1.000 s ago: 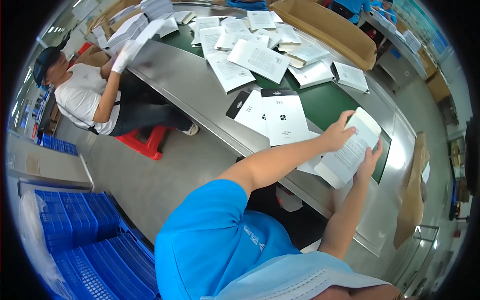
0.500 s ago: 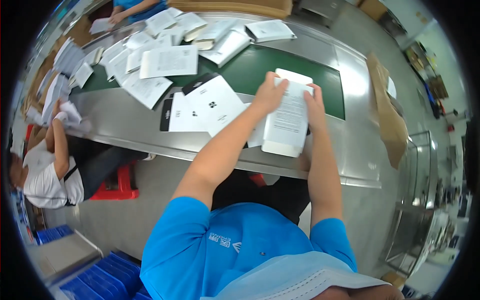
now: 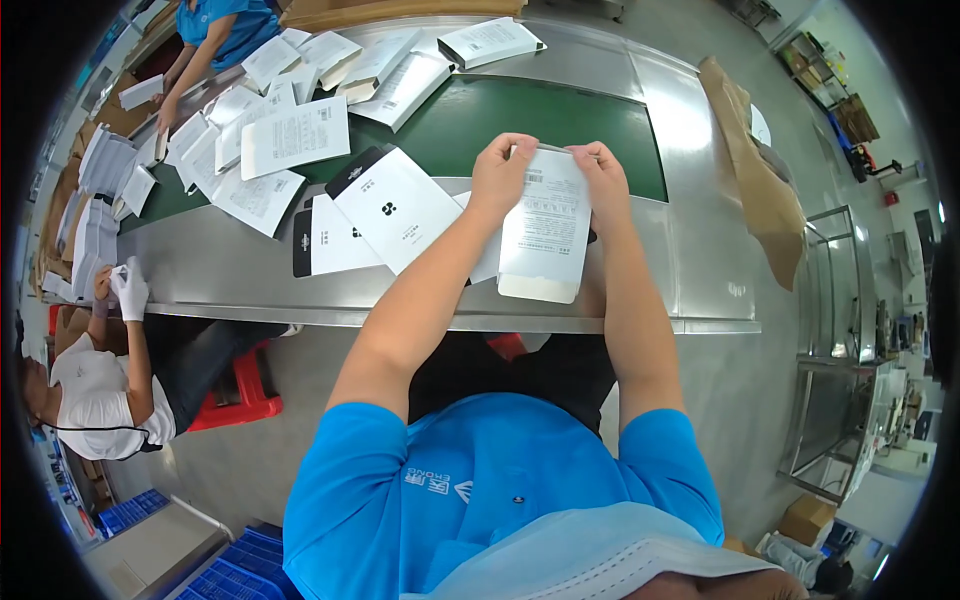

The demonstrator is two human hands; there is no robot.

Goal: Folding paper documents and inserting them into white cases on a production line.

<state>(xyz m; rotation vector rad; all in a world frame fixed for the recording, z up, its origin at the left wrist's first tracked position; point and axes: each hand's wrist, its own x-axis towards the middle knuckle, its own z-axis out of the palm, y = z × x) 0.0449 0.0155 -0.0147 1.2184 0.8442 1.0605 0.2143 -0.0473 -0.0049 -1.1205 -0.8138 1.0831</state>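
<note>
I hold a flat white paper package [image 3: 543, 235] with small print upright over the near edge of a metal table [image 3: 640, 290]. My left hand [image 3: 502, 172] grips its top left corner, and my right hand [image 3: 600, 172] pinches its top right corner. Just left of it lie two more white flat packages with black edges [image 3: 395, 208] on the table. A green belt surface [image 3: 540, 115] runs behind my hands.
Several white packages and printed sheets [image 3: 290, 135] cover the belt at the left and far side. A seated person in white with gloves [image 3: 100, 385] works at the left on a red stool [image 3: 245, 385]. Another person in blue [image 3: 215, 35] stands far left. Brown paper [image 3: 760, 180] lies at the right.
The view has swung so the table sits squarely ahead. My hands have brought the white package to the middle and shifted to its top corners.
</note>
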